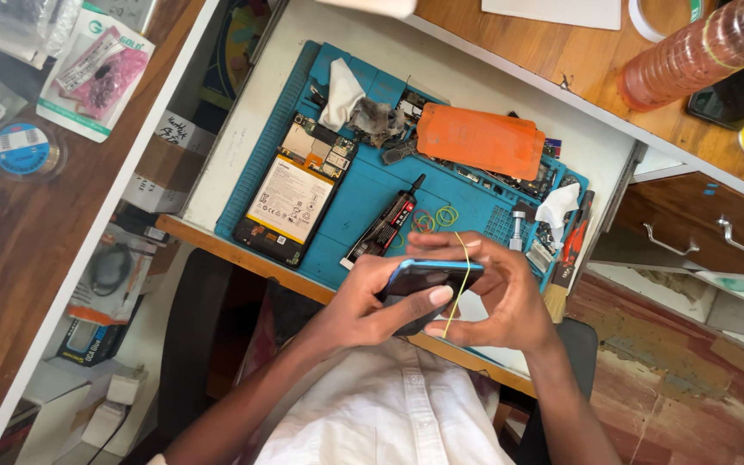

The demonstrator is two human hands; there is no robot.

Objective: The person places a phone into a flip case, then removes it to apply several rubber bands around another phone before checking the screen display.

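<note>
Phone above the table's near edge

An opened tablet [293, 196] lies left on the mat [363, 185], a glue tube [387, 224] right of it; the phone [428, 280] sits between both hands, nearer.

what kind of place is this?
Likely a phone or tablet repair bench. An opened tablet with its battery exposed lies on a blue repair mat, beside a black glue tube. Both hands, left hand and right hand, hold a phone wrapped by a yellow rubber band.

We see a blue phone [428, 277] with a yellow rubber band [460, 284] — above it a teal mat [363, 185] and an orange sheet [480, 140].
</note>
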